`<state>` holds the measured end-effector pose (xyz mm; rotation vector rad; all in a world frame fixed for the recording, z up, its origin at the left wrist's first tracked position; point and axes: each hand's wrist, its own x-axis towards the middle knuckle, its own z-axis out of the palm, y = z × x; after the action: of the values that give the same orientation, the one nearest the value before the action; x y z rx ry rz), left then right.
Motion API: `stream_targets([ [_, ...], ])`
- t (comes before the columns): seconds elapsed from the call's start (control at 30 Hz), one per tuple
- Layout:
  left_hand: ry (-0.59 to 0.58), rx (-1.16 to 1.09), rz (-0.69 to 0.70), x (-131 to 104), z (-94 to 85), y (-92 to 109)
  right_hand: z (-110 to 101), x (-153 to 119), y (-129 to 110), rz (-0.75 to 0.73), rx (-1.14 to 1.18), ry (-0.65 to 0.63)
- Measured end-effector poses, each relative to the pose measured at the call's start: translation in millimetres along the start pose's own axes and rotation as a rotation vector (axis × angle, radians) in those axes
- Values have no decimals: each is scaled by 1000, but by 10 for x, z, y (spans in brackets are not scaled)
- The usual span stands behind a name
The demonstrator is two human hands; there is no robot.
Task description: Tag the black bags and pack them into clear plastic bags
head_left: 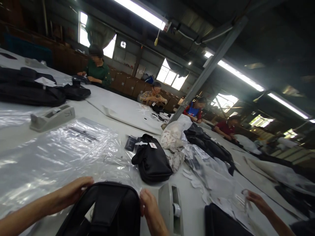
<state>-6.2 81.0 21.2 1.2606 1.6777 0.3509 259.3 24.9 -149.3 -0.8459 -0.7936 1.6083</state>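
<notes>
A black leather-look bag [115, 206] is close in front of me at the bottom, with a small white tag [90, 212] on it. My left hand [73, 190] grips its upper left edge, fingers closed at the rim. At the upper right edge, my right hand [149, 205] is closed around the side, thumb and fingers partly hidden. Just beyond lies another black bag [155, 160] with a white-and-red tag [153, 145]. A grey tape dispenser [169, 208] stands right beside my right hand. Clear plastic bags [81, 154] lie flat beyond my left hand.
A second tape dispenser [52, 118] sits at the left, near piled black bags [29, 87]. Crumpled plastic [209, 173] and more black bags [209, 141] lie to the right. A co-worker's hand [256, 200] reaches in there beside a black bag [221, 223]. Several people work across the table.
</notes>
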Motion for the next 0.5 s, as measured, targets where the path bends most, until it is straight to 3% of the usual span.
stream_targets([
  [0.13, -208, -139, 1, -195, 87, 29, 81, -67, -82, 39, -129, 98],
  [0.2, -178, -107, 30, -178, 145, -3, 154, -54, -42, 41, -220, 190],
  [0.27, -2, 38, 73, -86, 206, -99, 233, -32, 66, -2, -344, 298],
  [0.33, 247, 284, 170, 22, 257, -230, 304, -17, 220, -167, -494, 412],
  [0.4, 455, 517, 337, 79, 299, -338, 360, -13, 370, -487, -650, 505],
  [0.5, 583, 668, 532, -2, 344, -385, 397, -45, 500, -927, -786, 593],
])
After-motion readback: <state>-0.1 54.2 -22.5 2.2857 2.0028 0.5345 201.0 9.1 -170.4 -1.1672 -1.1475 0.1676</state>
